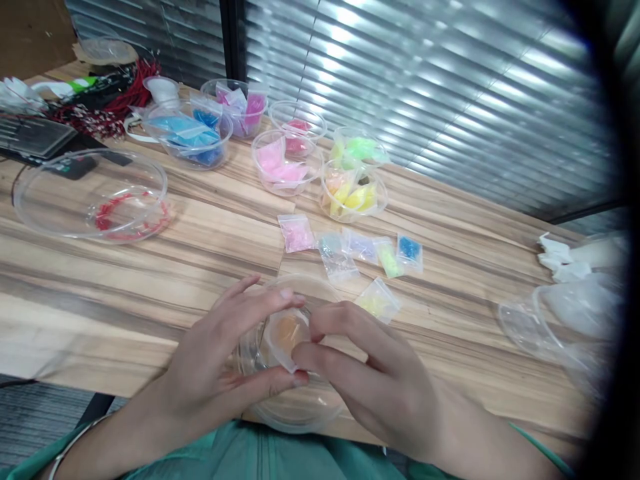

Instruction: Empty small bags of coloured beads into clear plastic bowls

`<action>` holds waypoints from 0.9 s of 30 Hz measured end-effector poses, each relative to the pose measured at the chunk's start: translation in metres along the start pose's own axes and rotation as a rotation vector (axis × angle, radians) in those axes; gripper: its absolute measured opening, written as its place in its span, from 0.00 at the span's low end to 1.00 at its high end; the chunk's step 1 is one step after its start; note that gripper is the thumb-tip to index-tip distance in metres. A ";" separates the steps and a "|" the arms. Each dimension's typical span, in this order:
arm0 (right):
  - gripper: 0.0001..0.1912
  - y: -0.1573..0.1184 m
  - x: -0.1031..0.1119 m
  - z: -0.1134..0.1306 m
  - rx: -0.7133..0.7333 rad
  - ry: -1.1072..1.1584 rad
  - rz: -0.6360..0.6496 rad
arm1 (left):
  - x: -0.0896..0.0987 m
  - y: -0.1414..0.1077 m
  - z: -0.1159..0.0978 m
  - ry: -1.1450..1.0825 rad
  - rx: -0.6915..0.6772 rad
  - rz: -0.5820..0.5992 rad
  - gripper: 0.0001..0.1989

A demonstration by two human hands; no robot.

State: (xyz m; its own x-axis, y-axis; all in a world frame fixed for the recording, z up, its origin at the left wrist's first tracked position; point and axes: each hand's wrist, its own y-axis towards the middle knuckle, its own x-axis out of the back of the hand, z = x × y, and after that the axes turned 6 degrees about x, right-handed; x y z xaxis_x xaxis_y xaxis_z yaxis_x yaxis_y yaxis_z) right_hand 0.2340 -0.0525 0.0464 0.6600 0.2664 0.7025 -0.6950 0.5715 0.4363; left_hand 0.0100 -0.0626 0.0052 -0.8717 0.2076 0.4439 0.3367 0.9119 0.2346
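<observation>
Near the table's front edge, my right hand [370,367] pinches the right edge of a small translucent plastic bag [289,333] with orange contents. My left hand [235,347] curves round the same bag from the left, thumb at its lower edge and fingers at the top. Both hands are over a large clear round plastic tub [300,417], partly hidden by them. Just beyond lie small zip bags of coloured bits: yellow [379,300], pink [297,234], lilac [361,247], lime [389,257] and blue [410,250]. A mostly clear bag [337,261] lies among them.
Clear bowls with blue [187,137], purple [240,107], pink [285,163], green [363,148] and yellow [357,197] bags stand at the back. Left are a large clear bowl [90,233] over a red beaded ring and red-black wires [120,93]. Plastic containers [555,320] stand right.
</observation>
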 end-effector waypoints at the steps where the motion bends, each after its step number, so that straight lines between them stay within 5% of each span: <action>1: 0.08 0.002 0.001 0.003 0.005 -0.037 0.014 | 0.000 -0.001 0.000 -0.040 0.013 0.005 0.35; 5: 0.11 0.005 0.012 0.015 -0.029 -0.047 0.064 | 0.002 -0.001 -0.006 -0.253 0.112 -0.033 0.34; 10: 0.21 -0.002 0.022 0.011 -0.234 0.018 -0.044 | 0.007 0.003 -0.013 -0.357 0.164 -0.055 0.38; 22: 0.24 0.017 -0.011 -0.021 -0.103 -0.556 0.650 | 0.004 0.002 0.003 -0.124 0.227 0.021 0.35; 27: 0.26 0.034 -0.012 -0.025 -0.128 -0.598 0.778 | 0.001 0.006 0.006 -0.252 0.258 -0.034 0.31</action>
State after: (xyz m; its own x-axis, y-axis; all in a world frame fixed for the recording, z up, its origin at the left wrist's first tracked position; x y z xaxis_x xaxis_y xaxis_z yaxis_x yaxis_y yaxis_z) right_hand 0.2096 -0.0165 0.0392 -0.2445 0.1870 0.9514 -0.8147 0.4924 -0.3062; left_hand 0.0086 -0.0550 0.0020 -0.9521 0.2273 0.2046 0.2333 0.9724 0.0052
